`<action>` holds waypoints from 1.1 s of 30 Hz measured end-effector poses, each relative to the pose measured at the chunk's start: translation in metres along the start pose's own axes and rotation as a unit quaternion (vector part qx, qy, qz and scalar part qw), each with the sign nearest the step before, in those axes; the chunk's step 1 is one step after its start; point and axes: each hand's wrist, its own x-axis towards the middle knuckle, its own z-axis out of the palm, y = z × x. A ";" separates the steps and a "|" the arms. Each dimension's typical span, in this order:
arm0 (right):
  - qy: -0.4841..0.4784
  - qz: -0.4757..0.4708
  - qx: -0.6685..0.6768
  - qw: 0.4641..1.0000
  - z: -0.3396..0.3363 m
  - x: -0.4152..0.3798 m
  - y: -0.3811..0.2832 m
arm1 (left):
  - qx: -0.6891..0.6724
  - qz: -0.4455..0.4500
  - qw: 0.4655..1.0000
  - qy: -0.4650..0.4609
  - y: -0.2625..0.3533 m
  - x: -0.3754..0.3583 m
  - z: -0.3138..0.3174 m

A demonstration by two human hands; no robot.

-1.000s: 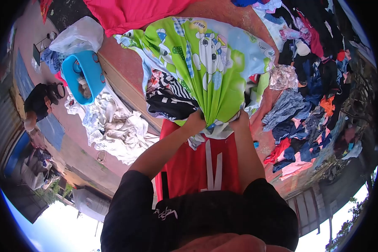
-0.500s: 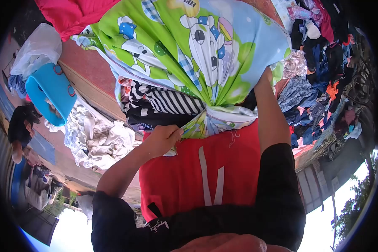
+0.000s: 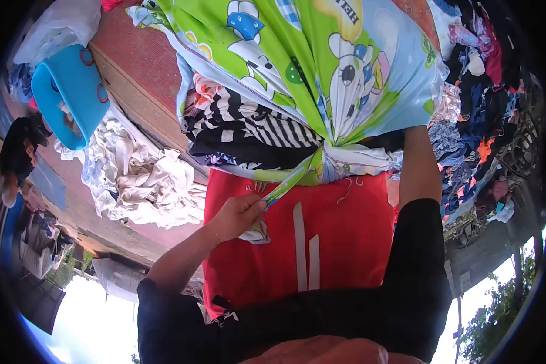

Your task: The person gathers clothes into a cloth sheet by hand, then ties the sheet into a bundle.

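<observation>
A green and light-blue cartoon-print sheet (image 3: 312, 67) is gathered into a knot around a bundle of clothes. Black-and-white striped clothing (image 3: 255, 130) and other dark fabric show through its open left side. My left hand (image 3: 239, 217) is closed on a twisted end of the sheet, pulled toward me and to the left of the knot; a short tail hangs below the fist. My right hand (image 3: 417, 134) reaches in at the sheet's right edge. Its fingers are hidden behind the cloth, with only the wrist and forearm showing.
A blue plastic basket (image 3: 73, 97) stands at the left beside a translucent plastic bag (image 3: 60, 27). White clothes (image 3: 142, 176) lie in a heap below it. Piles of mixed clothes (image 3: 467, 121) cover the right side. Another person's arm (image 3: 19, 155) shows at far left.
My left hand has drawn the twisted sheet end out toward me, so a longer strip stretches from the knot. In the view, the bundle and my right arm have shifted to the right.
</observation>
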 end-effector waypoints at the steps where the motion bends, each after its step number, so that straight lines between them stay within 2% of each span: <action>1: 0.001 -0.009 0.010 1.000 -0.024 -0.020 -0.014 | 0.025 0.029 0.998 0.041 0.003 -0.004 0.005; 3: 0.005 -0.023 0.040 0.999 -0.078 -0.069 -0.042 | 0.077 0.099 0.984 0.128 0.016 -0.009 0.012; 4: 0.041 -0.016 0.078 0.996 -0.103 -0.098 -0.063 | 0.111 0.127 0.974 0.151 0.034 -0.014 0.017; 6: 0.092 -0.015 0.094 0.991 -0.113 -0.194 -0.093 | 0.173 0.175 0.949 0.196 0.071 -0.030 0.032; 8: -0.164 -0.047 0.208 0.963 -0.157 -0.240 -0.094 | 0.221 0.205 0.931 0.205 0.112 -0.047 0.061; 9: -0.154 -0.092 0.199 0.964 -0.122 -0.286 -0.101 | 0.228 0.226 0.923 0.211 0.129 -0.050 0.079; 11: -0.125 -0.137 0.103 0.977 -0.002 -0.400 -0.107 | 0.272 0.257 0.902 0.215 0.154 -0.051 0.112; 12: -0.166 -0.150 0.010 0.975 0.043 -0.449 -0.099 | 0.308 0.264 0.889 0.213 0.161 -0.047 0.128; 13: -0.300 -0.224 -0.187 0.908 0.061 -0.473 -0.075 | 0.342 0.270 0.875 0.209 0.161 -0.039 0.137; 14: -0.455 -0.339 -0.355 0.743 0.090 -0.498 -0.063 | 0.349 0.278 0.870 0.210 0.154 -0.030 0.142; 15: -0.514 -0.381 -0.486 0.595 0.116 -0.518 -0.045 | 0.261 0.276 0.902 0.207 0.142 -0.028 0.138; 16: -0.593 -0.396 -0.575 0.401 0.123 -0.511 -0.014 | 0.173 0.267 0.926 0.202 0.127 -0.021 0.130; 18: -0.612 -0.455 -0.437 0.477 0.134 -0.503 -0.033 | -0.039 0.204 0.958 0.197 0.096 -0.024 0.117; 19: -0.616 -0.478 -0.363 0.510 0.143 -0.492 -0.043 | -0.125 0.170 0.956 0.204 0.083 -0.024 0.111; 21: -0.495 -0.484 -0.417 0.590 0.144 -0.436 -0.044 | -0.220 0.116 0.940 0.232 0.066 -0.013 0.106; 22: -0.471 -0.481 -0.463 0.577 0.138 -0.395 -0.031 | -0.252 0.095 0.933 0.240 0.064 -0.008 0.104; 23: -0.482 -0.441 -0.525 0.546 0.121 -0.359 -0.010 | -0.229 0.133 0.945 0.192 0.079 -0.022 0.101; 25: -0.492 -0.468 -0.572 0.460 0.081 -0.304 0.025 | -0.333 0.128 0.926 0.125 0.075 -0.016 0.085; 26: -0.481 -0.445 -0.596 0.464 0.084 -0.305 0.028 | -0.385 0.125 0.910 0.094 0.073 -0.014 0.078; 28: -0.458 -0.402 -0.640 0.467 0.095 -0.308 0.031 | -0.429 0.088 0.889 0.133 0.085 -0.014 0.078; 31: -0.374 -0.357 -0.671 0.531 0.103 -0.308 0.054 | -0.458 0.032 0.876 0.150 0.074 -0.006 0.063; 33: -0.317 -0.338 -0.701 0.542 0.107 -0.310 0.068 | -0.334 0.033 0.923 0.190 0.077 -0.022 0.067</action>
